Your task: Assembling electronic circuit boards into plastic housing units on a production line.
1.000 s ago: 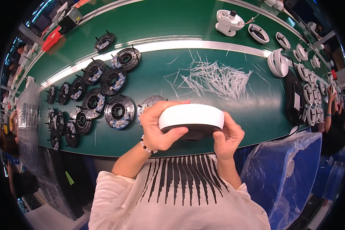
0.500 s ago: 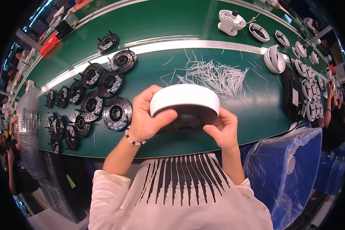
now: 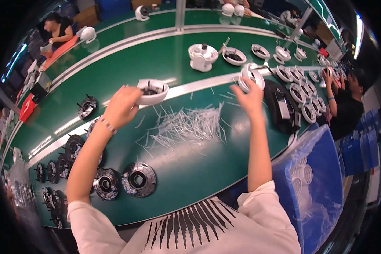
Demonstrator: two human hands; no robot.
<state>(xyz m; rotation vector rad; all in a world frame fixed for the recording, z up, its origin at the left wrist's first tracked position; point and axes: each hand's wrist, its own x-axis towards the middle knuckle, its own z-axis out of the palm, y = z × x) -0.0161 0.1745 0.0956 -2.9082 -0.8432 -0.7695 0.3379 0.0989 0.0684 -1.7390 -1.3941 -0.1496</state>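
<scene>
My left hand [image 3: 122, 106] is closed on the rim of a white round housing [image 3: 153, 95] with a black inside, holding it beyond the pile of thin white strips [image 3: 189, 127]. My right hand [image 3: 250, 98] reaches out with thumb and fingers apart, at the near side of some white rings [image 3: 255, 75]. Its fingertips overlap the rings in the picture; whether they touch I cannot tell. Round black parts with circuit boards [image 3: 139, 179] lie on the green bench to the left, some hidden behind my left arm.
A black bag-like object [image 3: 279, 103] lies right of my right hand, with several white rings [image 3: 309, 95] beyond. White assemblies [image 3: 202, 57] stand on the far green strip. A plastic-lined blue bin [image 3: 321, 182] is at the right edge. Co-workers [image 3: 353, 97] sit right and far left.
Both hands held the white housing in front of me; now my left hand has carried it forward and left. My right hand has let go and stretched toward the white rings. The view has shifted.
</scene>
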